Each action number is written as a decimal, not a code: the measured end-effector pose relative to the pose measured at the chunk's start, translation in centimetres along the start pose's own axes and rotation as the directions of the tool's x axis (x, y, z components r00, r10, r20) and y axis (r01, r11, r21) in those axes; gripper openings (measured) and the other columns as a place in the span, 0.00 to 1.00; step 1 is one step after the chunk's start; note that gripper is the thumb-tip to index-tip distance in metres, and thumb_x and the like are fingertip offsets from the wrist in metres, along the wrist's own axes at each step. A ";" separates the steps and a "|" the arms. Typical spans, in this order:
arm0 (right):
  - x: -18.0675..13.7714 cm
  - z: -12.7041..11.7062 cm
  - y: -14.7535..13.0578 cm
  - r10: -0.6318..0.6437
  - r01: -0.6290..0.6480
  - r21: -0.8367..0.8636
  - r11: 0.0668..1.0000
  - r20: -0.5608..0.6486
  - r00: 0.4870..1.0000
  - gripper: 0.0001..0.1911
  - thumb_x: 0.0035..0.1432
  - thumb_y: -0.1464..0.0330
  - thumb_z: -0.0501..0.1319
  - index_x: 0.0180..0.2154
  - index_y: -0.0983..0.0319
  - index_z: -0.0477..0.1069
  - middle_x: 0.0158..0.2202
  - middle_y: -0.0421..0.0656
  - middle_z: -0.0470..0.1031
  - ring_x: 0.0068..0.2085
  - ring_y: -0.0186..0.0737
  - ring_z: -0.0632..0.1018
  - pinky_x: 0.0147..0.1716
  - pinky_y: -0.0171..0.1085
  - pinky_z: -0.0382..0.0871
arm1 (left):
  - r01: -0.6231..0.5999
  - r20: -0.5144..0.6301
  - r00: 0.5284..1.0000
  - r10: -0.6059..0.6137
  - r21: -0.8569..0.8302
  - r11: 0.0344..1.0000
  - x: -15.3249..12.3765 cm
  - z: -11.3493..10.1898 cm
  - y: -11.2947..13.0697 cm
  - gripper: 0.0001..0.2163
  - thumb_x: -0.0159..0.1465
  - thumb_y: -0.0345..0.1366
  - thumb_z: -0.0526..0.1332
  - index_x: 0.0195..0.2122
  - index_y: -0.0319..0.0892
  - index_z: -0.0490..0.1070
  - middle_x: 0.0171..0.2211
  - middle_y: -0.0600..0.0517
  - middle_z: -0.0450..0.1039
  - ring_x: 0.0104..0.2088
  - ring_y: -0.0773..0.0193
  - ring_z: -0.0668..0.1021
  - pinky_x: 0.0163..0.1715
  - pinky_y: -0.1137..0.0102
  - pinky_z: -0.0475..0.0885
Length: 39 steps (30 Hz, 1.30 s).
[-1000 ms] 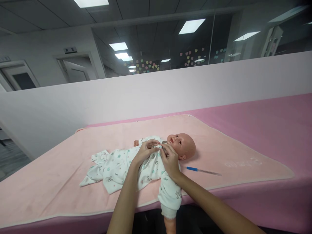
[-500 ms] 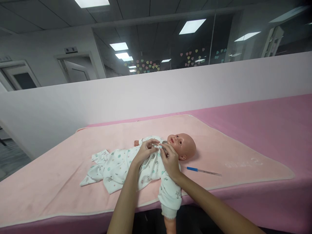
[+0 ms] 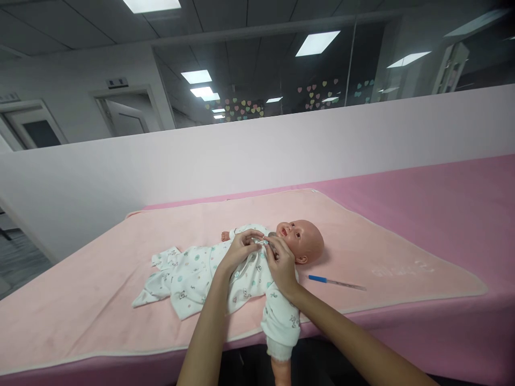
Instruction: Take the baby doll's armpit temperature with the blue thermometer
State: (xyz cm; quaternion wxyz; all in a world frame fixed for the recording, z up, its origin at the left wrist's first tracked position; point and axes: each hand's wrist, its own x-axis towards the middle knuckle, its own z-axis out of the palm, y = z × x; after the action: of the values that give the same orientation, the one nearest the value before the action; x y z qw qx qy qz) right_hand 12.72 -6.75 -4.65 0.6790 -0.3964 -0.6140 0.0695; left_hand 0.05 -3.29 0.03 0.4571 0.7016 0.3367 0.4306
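Observation:
A baby doll (image 3: 308,239) lies on its back, head to the right, dressed in a white printed romper (image 3: 197,262). At the chest, just below the doll's chin, my left hand (image 3: 241,249) pinches the romper's front edge. Close beside it, my right hand (image 3: 280,261) also grips the cloth near the neckline, fingertips almost touching those of the left. A small fastener seems to sit between the fingers, too small to make out clearly. One doll arm in its sleeve (image 3: 281,321) hangs over the near table edge, between my forearms.
A pen-like stick with a blue end (image 3: 317,279) lies right of the doll's shoulder. Beneath the doll spreads a peach blanket (image 3: 100,279) over a pink table cover (image 3: 450,214). A low white partition (image 3: 257,153) stands behind, with glass above it.
Almost nothing differs. Both hands stay at the romper's neckline, with only a slight shift of the fingertips; the doll has not moved.

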 end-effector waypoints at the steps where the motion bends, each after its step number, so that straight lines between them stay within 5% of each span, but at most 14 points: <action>1: 0.0 0.0 0.0 0.001 -0.001 -0.003 1.000 0.003 1.000 0.11 0.58 0.71 0.51 0.40 0.60 0.70 0.40 0.46 0.72 0.40 0.40 0.74 0.37 0.38 0.69 | -0.003 0.002 1.000 0.003 -0.002 1.000 0.0 0.0 0.0 0.13 0.49 0.31 0.62 0.38 0.38 0.71 0.35 0.49 0.70 0.20 0.77 0.61 0.23 0.77 0.59; 6: -0.3 0.0 0.0 -0.059 0.062 -0.062 0.996 0.036 0.998 0.14 0.58 0.73 0.49 0.44 0.59 0.68 0.41 0.45 0.72 0.42 0.40 0.73 0.40 0.40 0.69 | -0.012 0.007 1.000 0.012 -0.037 0.999 0.1 0.0 -0.2 0.15 0.49 0.29 0.61 0.39 0.38 0.70 0.34 0.50 0.70 0.23 0.74 0.66 0.26 0.76 0.62; 12: -0.3 0.9 -0.4 -0.323 0.351 -0.092 0.932 0.229 0.918 0.18 0.59 0.75 0.47 0.49 0.60 0.65 0.48 0.47 0.69 0.50 0.40 0.71 0.43 0.39 0.71 | -0.013 -0.011 1.000 0.012 -0.158 0.987 0.1 -0.1 -0.2 0.18 0.47 0.25 0.56 0.42 0.38 0.68 0.29 0.52 0.68 0.31 0.68 0.70 0.31 0.75 0.64; 18: 1.7 1.9 -1.0 -0.386 0.432 -0.081 0.898 0.323 0.864 0.15 0.59 0.74 0.47 0.46 0.62 0.66 0.44 0.48 0.72 0.43 0.40 0.74 0.37 0.37 0.72 | 0.051 -0.134 0.988 -0.077 -0.193 0.980 -0.2 -0.7 -0.6 0.21 0.45 0.25 0.52 0.41 0.38 0.69 0.23 0.57 0.62 0.21 0.75 0.62 0.20 0.79 0.55; 24: 1.9 1.2 -0.7 -0.447 0.507 -0.064 0.859 0.386 0.807 0.11 0.59 0.73 0.50 0.43 0.62 0.67 0.36 0.45 0.75 0.34 0.38 0.76 0.26 0.34 0.70 | 0.316 0.110 0.948 -0.300 -0.196 0.928 -1.3 -2.1 0.1 0.12 0.48 0.26 0.54 0.35 0.37 0.69 0.18 0.60 0.55 0.15 0.78 0.51 0.14 0.78 0.45; 31: 1.3 0.1 0.0 -0.451 0.486 0.015 0.874 0.398 0.799 0.09 0.58 0.73 0.52 0.41 0.62 0.67 0.34 0.44 0.74 0.33 0.37 0.76 0.28 0.33 0.69 | 0.346 0.272 0.908 -0.319 -0.056 0.937 -2.0 -2.8 2.0 0.07 0.52 0.32 0.61 0.31 0.35 0.70 0.18 0.58 0.59 0.15 0.78 0.55 0.13 0.78 0.47; 39: 1.2 -0.5 -0.1 -0.367 0.381 0.039 0.924 0.375 0.851 0.08 0.55 0.74 0.52 0.36 0.62 0.68 0.32 0.44 0.71 0.29 0.34 0.73 0.25 0.32 0.64 | 0.368 0.156 0.916 -0.370 0.039 0.929 -2.9 -3.4 1.4 0.21 0.49 0.38 0.66 0.44 0.40 0.69 0.29 0.54 0.68 0.15 0.79 0.62 0.12 0.80 0.55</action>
State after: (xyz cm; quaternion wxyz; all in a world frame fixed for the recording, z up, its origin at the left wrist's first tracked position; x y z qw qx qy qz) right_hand 13.45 -6.38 -3.65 0.5421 -0.2613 -0.7987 -0.0008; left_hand -4.11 -5.08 1.19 0.5525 0.6600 0.4269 0.2772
